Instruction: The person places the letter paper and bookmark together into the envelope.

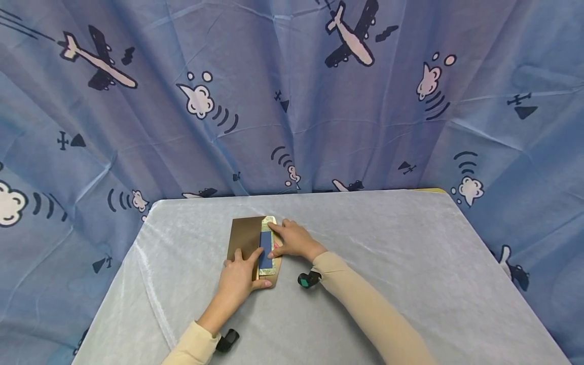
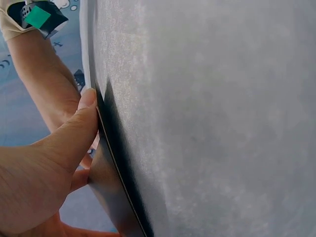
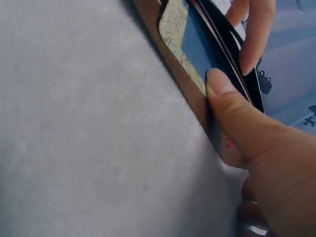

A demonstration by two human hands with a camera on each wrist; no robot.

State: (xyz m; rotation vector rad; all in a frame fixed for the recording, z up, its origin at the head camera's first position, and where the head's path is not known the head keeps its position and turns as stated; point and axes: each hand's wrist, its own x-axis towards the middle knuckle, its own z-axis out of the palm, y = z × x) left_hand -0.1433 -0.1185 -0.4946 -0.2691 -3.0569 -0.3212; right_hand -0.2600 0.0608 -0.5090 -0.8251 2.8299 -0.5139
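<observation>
A flat brown folder [image 1: 244, 234] lies on the grey cloth. Along its right side shows a cream speckled card [image 1: 267, 269] with a blue panel. My left hand [image 1: 237, 280] holds the folder from the near left, its thumb [image 2: 81, 116] along the near edge and its other fingers spread over the top. From the right, my right hand [image 1: 297, 241] holds the right side, its thumb [image 3: 232, 106] at the card's edge and a finger [image 3: 256, 39] across a dark raised layer. A small pink mark shows on the tan part beneath that thumb.
A grey cloth [image 1: 388, 243] covers the table, with its far edge against a blue curtain [image 1: 283, 101] printed with planes. Black wrist cameras [image 1: 309, 279] sit on both wrists, close over the cloth.
</observation>
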